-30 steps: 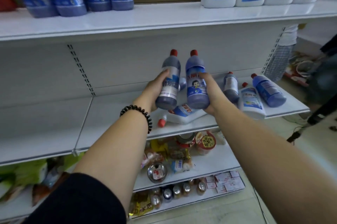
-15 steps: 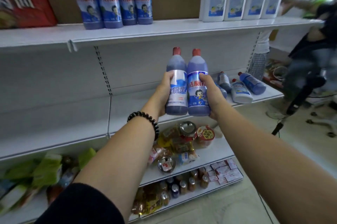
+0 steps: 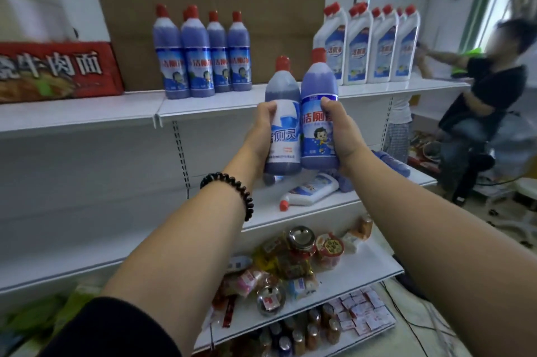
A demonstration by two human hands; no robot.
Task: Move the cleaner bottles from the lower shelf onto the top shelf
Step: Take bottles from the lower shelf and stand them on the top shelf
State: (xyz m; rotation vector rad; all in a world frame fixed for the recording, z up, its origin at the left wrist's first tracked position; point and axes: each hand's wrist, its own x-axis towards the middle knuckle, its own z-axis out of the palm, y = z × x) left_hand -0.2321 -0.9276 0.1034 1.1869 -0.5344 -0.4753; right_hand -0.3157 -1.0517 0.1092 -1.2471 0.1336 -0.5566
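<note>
"洁厕灵" is printed on two red-capped blue bottles, held upright and touching in front of the top shelf (image 3: 220, 106) edge. The left cleaner bottle (image 3: 283, 89) is gripped by the left hand (image 3: 261, 131). The right cleaner bottle (image 3: 318, 86), which bears a cartoon child, is gripped by the right hand (image 3: 344, 135). Fingers are curled round each. Bare shelf room is left behind them, between the standing blue bottles (image 3: 200, 66) to the left and the white bottles (image 3: 374, 48) to the right. A white bottle (image 3: 312, 191) lies on the lower shelf (image 3: 290, 215). At far left a red carton (image 3: 58, 71) is marked "牛肉面".
</note>
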